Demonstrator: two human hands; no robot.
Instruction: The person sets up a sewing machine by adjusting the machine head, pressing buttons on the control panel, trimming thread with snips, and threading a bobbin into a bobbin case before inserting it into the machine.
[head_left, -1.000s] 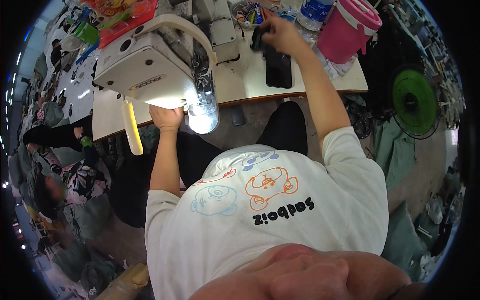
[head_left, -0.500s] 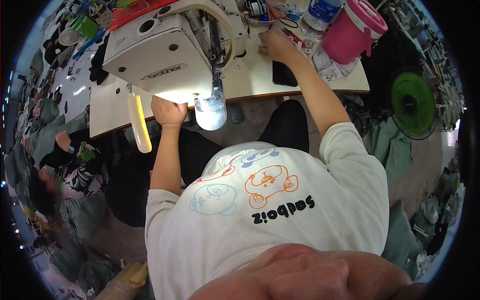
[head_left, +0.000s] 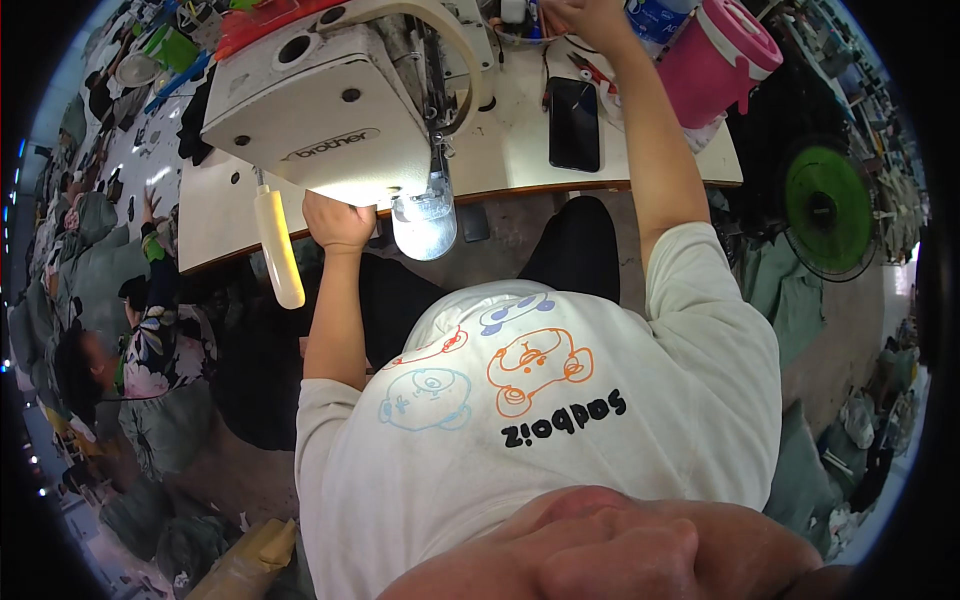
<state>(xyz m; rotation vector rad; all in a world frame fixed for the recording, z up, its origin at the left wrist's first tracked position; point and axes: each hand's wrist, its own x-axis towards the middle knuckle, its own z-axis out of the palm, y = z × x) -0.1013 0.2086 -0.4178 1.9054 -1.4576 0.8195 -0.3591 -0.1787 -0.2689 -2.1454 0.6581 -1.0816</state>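
Right of the sewing machine (head_left: 300, 125), the right hand (head_left: 590, 18) is seemingly reaching into the tool bowl (head_left: 524, 41), calling next for a careful pinch, while the left hand (head_left: 340, 222) is resting half-hidden beneath the machine's head, either hand's grasp being impossible to tell.

Pale table (head_left: 520, 150): sewing machine (head_left: 300, 110), black phone (head_left: 574, 125).

left hand (head_left: 340, 222) partly hidden by sewing machine (head_left: 300, 108), right hand (head_left: 592, 20) cropped
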